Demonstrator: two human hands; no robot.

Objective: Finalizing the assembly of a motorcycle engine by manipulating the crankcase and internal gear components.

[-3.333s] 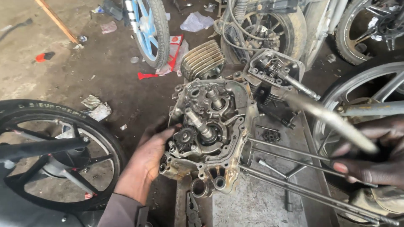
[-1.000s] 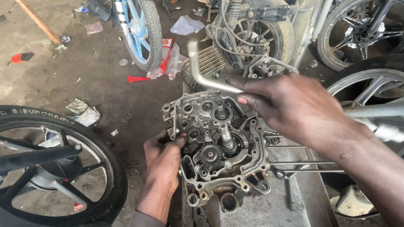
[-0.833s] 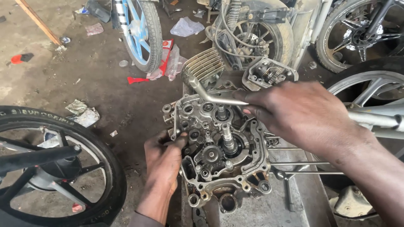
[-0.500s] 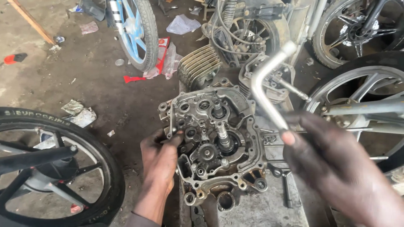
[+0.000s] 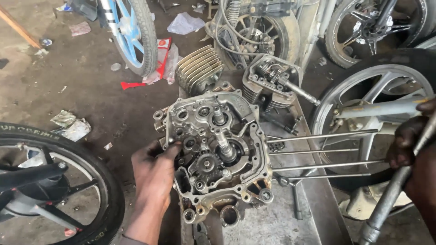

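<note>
An open grey motorcycle engine case [image 5: 213, 149], with gears and shafts showing, rests on a metal stand [image 5: 272, 222]. Several long studs [image 5: 327, 149] stick out of it to the right. My left hand [image 5: 154, 174] grips the case's left edge, fingers hooked on the rim. My right hand [image 5: 411, 149] is at the far right edge, closed round a long steel bar-shaped tool [image 5: 395, 190] that points down and left, well away from the case.
A finned cylinder [image 5: 200, 68] and a cylinder head [image 5: 270, 79] lie just behind the case. A black tyre and wheel [image 5: 50, 181] is at the left, a silver alloy wheel [image 5: 377, 109] at the right, a blue-rimmed wheel [image 5: 129, 31] behind. Litter lies on the dirt floor.
My right hand, which was over the top of the case with the bent tool a second ago, has swung out to the far right. My left hand has stayed on the case's left edge.
</note>
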